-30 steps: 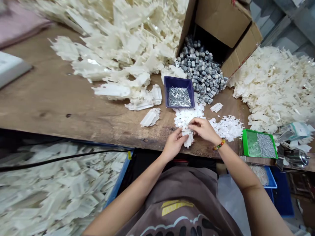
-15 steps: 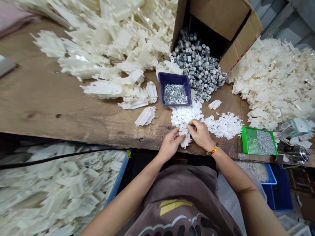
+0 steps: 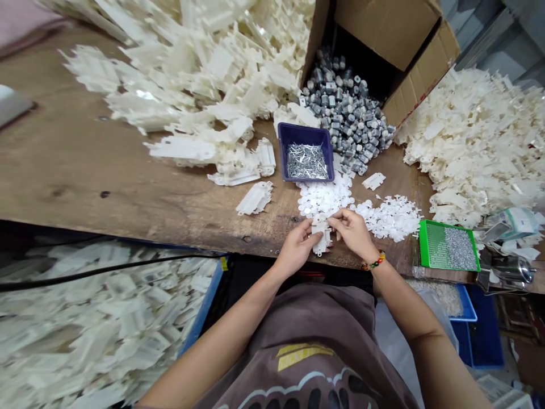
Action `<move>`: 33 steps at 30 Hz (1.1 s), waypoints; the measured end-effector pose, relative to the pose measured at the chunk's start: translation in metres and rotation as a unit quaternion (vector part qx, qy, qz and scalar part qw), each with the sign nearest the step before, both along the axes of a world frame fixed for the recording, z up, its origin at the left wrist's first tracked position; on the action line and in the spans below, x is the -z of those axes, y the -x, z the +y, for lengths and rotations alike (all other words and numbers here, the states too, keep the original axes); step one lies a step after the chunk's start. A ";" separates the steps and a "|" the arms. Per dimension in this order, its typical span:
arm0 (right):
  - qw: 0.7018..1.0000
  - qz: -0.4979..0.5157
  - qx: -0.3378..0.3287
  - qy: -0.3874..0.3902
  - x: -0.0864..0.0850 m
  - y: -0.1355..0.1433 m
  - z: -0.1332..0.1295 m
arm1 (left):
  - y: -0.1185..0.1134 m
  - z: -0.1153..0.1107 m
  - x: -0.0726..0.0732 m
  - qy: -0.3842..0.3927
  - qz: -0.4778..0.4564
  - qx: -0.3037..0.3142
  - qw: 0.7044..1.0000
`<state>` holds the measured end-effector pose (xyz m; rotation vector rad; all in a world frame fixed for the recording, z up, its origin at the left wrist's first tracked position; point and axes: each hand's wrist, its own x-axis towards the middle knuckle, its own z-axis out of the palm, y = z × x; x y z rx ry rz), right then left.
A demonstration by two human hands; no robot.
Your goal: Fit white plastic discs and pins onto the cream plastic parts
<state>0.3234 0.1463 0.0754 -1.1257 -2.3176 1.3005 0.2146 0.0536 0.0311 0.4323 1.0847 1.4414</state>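
Observation:
My left hand (image 3: 297, 248) grips a flat white plastic part (image 3: 321, 238) at the table's front edge, thumb on top and fingers along its left side. Thumb and fingertips of my right hand (image 3: 353, 233) are pinched together at the part's upper right corner; anything between them is too small to make out. Just beyond the part lies a pile of small white plastic discs (image 3: 326, 196). A second heap of small white pieces (image 3: 392, 218) lies right of my right hand. Behind the discs stands a purple tray (image 3: 284, 153) of thin metal pins (image 3: 306, 162).
Small grey motors (image 3: 340, 108) spill from a cardboard box (image 3: 383, 31). Heaps of white plastic parts (image 3: 191, 74) cover the back left and far right (image 3: 481, 136). A green tray (image 3: 428, 258) with small metal pieces sits right. Below left, a blue-edged bin (image 3: 204, 309) holds white parts.
My right hand has shifted slightly right, its fingertips now at the part's right corner. The left hand keeps its hold on the part. The whole view has moved a little.

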 end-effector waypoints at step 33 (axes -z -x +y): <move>0.995 -0.048 -0.004 -0.082 -0.003 0.001 -0.011 | 0.008 -0.022 -0.011 0.025 0.022 -0.008 0.999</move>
